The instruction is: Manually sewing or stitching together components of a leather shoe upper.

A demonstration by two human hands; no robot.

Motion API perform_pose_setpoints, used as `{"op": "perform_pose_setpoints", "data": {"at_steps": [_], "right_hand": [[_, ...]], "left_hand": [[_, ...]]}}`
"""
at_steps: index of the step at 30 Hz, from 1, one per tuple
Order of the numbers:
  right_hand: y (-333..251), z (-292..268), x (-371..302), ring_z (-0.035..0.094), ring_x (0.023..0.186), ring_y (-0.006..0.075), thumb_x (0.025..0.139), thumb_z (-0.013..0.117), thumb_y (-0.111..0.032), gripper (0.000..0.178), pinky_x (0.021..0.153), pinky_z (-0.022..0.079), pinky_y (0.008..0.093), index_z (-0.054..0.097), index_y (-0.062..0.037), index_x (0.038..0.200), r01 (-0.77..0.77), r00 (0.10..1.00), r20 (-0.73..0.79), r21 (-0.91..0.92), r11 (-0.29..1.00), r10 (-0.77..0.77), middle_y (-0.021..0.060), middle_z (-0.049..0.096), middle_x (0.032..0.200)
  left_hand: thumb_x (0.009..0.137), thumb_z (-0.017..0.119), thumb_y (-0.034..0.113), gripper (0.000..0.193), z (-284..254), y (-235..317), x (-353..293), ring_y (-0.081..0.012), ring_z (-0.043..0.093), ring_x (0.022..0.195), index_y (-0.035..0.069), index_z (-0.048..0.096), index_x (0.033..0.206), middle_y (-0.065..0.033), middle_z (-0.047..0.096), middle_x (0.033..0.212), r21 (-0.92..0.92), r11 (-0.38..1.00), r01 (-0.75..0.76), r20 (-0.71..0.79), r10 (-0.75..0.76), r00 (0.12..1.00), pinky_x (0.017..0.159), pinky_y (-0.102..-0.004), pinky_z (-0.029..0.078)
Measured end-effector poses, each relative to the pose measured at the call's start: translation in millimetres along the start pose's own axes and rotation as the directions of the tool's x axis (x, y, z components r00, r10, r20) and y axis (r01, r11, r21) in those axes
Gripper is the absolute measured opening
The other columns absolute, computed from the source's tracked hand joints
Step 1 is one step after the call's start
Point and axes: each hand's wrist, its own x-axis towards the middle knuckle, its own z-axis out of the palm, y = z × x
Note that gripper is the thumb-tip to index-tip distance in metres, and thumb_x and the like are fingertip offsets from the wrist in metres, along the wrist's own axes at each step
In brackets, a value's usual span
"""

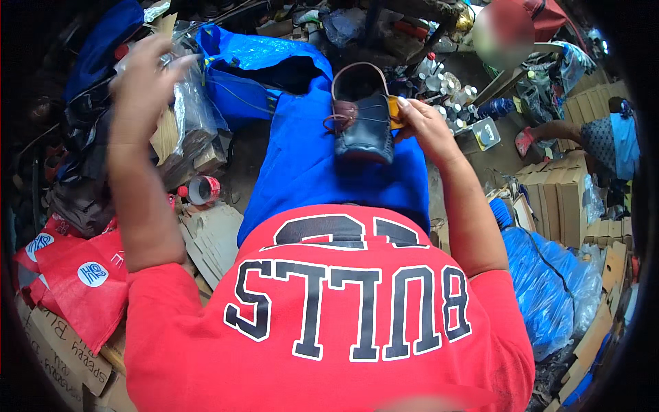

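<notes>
A dark leather moccasin-style shoe (367, 134) with a brown collar sits over my lap, its rounded toe toward me. My right hand (427, 127) grips it from the right, by a yellow part (395, 112) at its side. A thin thread crosses the shoe's opening, and a brown lace loops out at its left. My left hand (145, 82) is raised at the upper left, away from the shoe. Motion blurs its fingers, so anything held there cannot be made out. Blue cloth (295, 165) covers my lap under the shoe.
An open blue bag (274, 65) lies beyond my lap. Several bottles (446, 89) stand at the far right, near another person's arm (559, 130). Stacked cardboard (556, 196) and a blue plastic bundle (539, 288) lie right; a clear bottle (202, 190) lies left.
</notes>
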Motion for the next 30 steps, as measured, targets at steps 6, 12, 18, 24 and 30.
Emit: {"op": "perform_pose_setpoints", "data": {"at_steps": [6, 12, 18, 24, 30], "right_hand": [[-5.4, 44.1, 35.9, 0.058, 0.061, 0.0113, 0.096, 0.050, -0.027, 0.031, 0.056, 0.048, 0.0270, 0.062, 0.0013, 0.091, 0.184, 0.983, -0.001, -0.113, 0.976, -0.186, 0.0058, 0.062, 0.074], [26.8, 45.1, 47.0, 0.061, 0.067, 0.0142, 0.097, 0.048, -0.024, 0.032, 0.059, 0.052, 0.0283, 0.061, 0.0038, 0.090, 0.068, 0.997, 0.037, 0.050, 0.996, -0.070, 0.0086, 0.063, 0.079], [29.6, 17.3, 63.9, 0.060, 0.066, 0.0140, 0.094, 0.052, -0.030, 0.033, 0.058, 0.051, 0.0294, 0.064, 0.0003, 0.090, -0.027, 0.987, 0.151, -0.130, 0.991, 0.047, 0.0070, 0.063, 0.077], [-51.7, -77.6, 135.8, 0.061, 0.075, 0.0158, 0.086, 0.060, -0.036, 0.036, 0.071, 0.048, 0.0313, 0.068, -0.0010, 0.090, 0.333, 0.831, -0.194, -0.577, 0.746, -0.521, 0.0083, 0.066, 0.080], [-109.2, -154.3, 235.0, 0.065, 0.091, 0.0262, 0.081, 0.062, -0.034, 0.031, 0.081, 0.049, 0.0342, 0.069, -0.0106, 0.100, 0.048, 0.796, -0.295, -0.840, 0.540, -0.529, 0.0132, 0.068, 0.096]], "left_hand": [[0.068, 0.076, 0.022, 0.038, 84.4, 135.8, -12.2, -0.0302, 0.059, 0.093, 0.005, 0.060, 0.098, -0.0129, 0.062, 0.097, -0.445, 0.823, -0.354, 0.171, 0.466, 0.868, 0.080, -0.0405, 0.046], [0.076, 0.068, 0.018, 0.010, 141.3, 122.4, -51.0, -0.0238, 0.055, 0.087, 0.011, 0.062, 0.078, -0.0052, 0.059, 0.083, -0.418, 0.880, -0.226, 0.277, 0.361, 0.891, 0.077, -0.0379, 0.038], [0.073, 0.070, 0.019, 0.015, 151.1, 124.8, -63.9, -0.0229, 0.049, 0.107, 0.010, 0.061, 0.081, -0.0032, 0.055, 0.099, -0.341, 0.913, -0.224, 0.276, 0.325, 0.905, 0.091, -0.0424, 0.030], [0.073, 0.064, 0.018, 0.010, 158.5, 116.8, -78.6, -0.0222, 0.045, 0.120, 0.012, 0.060, 0.081, -0.0014, 0.056, 0.101, -0.310, 0.924, -0.222, 0.178, 0.286, 0.942, 0.096, -0.0430, 0.025], [0.072, 0.061, 0.014, 0.007, 161.5, 111.3, -78.0, -0.0214, 0.048, 0.118, 0.012, 0.058, 0.078, -0.0011, 0.058, 0.100, -0.376, 0.908, -0.188, 0.182, 0.271, 0.945, 0.096, -0.0429, 0.024]]}}
